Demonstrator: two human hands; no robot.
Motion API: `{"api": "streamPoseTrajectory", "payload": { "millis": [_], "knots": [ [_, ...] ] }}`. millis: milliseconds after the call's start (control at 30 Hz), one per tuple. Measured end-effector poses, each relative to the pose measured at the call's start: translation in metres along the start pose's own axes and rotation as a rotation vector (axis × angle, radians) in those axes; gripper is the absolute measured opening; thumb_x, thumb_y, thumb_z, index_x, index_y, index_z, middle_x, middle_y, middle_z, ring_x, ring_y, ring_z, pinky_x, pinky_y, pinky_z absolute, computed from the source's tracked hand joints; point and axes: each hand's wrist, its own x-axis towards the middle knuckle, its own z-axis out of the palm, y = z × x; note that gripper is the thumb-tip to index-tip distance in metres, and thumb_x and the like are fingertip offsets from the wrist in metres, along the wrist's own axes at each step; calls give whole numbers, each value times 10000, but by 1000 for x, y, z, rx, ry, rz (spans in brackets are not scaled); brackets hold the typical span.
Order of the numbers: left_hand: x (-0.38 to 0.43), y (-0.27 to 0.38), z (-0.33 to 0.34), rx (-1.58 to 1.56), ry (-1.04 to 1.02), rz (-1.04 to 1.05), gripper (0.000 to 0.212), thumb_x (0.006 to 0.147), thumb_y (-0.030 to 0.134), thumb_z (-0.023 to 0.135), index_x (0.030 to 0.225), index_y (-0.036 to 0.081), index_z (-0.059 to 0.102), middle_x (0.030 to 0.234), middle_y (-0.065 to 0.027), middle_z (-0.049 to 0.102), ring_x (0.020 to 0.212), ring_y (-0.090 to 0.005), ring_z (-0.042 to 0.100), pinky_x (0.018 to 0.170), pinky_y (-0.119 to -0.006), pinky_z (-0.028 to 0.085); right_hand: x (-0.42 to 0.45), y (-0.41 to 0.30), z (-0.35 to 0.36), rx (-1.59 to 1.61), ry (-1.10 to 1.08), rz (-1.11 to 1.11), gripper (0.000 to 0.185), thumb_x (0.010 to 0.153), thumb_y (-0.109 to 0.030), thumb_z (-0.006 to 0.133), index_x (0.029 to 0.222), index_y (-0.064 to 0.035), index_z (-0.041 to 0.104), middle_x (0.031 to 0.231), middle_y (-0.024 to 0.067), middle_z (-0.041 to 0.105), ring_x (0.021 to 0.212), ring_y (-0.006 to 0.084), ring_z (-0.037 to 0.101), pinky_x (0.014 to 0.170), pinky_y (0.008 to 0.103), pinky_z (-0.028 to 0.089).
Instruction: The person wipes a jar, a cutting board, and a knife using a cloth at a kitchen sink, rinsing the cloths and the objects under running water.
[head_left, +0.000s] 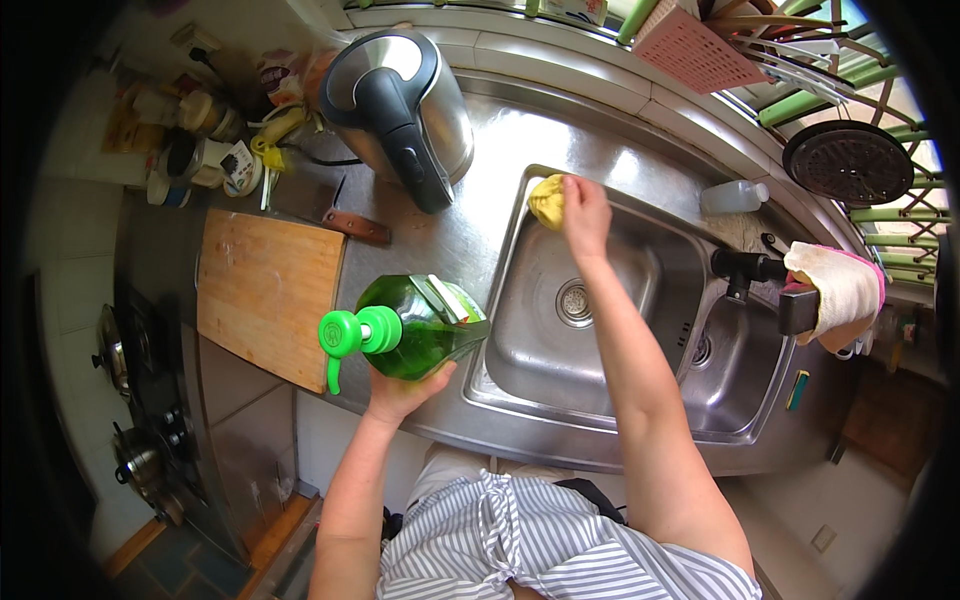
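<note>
My left hand (409, 386) grips the lower part of a green pump bottle of liquid (420, 330), which is tilted with its green pump head towards the cutting board. A crumpled yellow cloth (547, 201) hangs from the fingers of my right hand (586, 217), over the far left corner of the large basin of a stainless steel sink (540, 367). The cloth's underside is hidden, so whether it touches the basin wall I cannot tell.
Left of the sink lie a wooden cutting board (270, 292) and a cleaver with a wooden handle (356, 226). An electric kettle (405, 112) stands behind them. A black faucet (739, 266), a draped cloth (836, 292), a translucent bottle (733, 197) and a sponge (798, 390) are at the right.
</note>
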Motion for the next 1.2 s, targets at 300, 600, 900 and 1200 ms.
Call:
{"api": "streamPoseTrajectory", "payload": {
  "millis": [300, 600, 900, 1200],
  "knots": [
    [-1, -1, 5, 43, 2, -47, 517, 666, 196, 746, 1131, 72, 557, 1099, -72, 595, 1001, -220, 568, 872, -346, 446, -94, -16, 32, -67, -103, -316, 509, 742, -137, 665, 1216, -50, 503, 1269, 175, 424, 1133, 366, 416, 961, 428, 375],
    [87, 10, 57, 53, 32, 289, 926, 609, 153, 811, 1315, 10, 229, 1213, -139, 449, 1115, -274, 468, 946, -379, 376, -91, 47, -86, 461, 73, 221, 293, 811, -86, 599, 1097, -24, 597, 1097, 87, 581, 1004, 163, 551, 883, 295, 440],
    [243, 70, 170, -261, 422, 452, 1052, 574, 231, 847, 1343, 39, 155, 1278, -190, 358, 1183, -320, 402, 984, -398, 350, -42, 15, -193, 907, 210, 420, 454, 894, -167, 540, 1293, -13, 386, 1114, 112, 556, 1004, 178, 560, 866, 299, 467],
    [191, 72, 223, -25, 624, 437, 611, 675, 74, 678, 1191, -44, 372, 1174, -228, 406, 1113, -370, 403, 962, -440, 323, -67, 64, -226, 1222, 87, 453, 421, 899, -113, 482, 1305, -20, 413, 1152, 107, 569, 1010, 191, 582, 885, 311, 473]
  ]
}}
